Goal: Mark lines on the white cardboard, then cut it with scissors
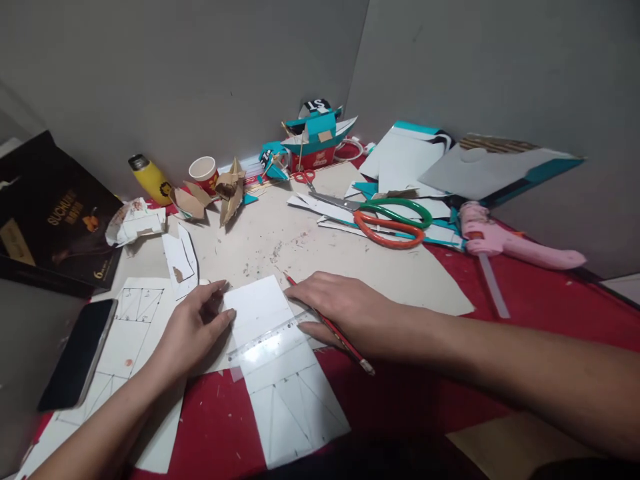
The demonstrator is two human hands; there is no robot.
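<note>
One ruler (pixel 270 341) edge-to-edge across the strip (pixel 295 400)

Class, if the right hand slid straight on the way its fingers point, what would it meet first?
The right hand would probably meet the white strip, right beside its fingertips; whether they already touch is unclear.

Two hands (pixel 193 327) (pixel 345 307) are showing, along with one red pencil (pixel 334 328), one clear ruler (pixel 270 337), one smartphone (pixel 79 353), one pink glue gun (pixel 487 235) and two pairs of scissors (pixel 358 213) (pixel 305 177). One yellow bottle (pixel 153 181), one paper cup (pixel 203 175) and one black box (pixel 75 220) are standing too.
</note>
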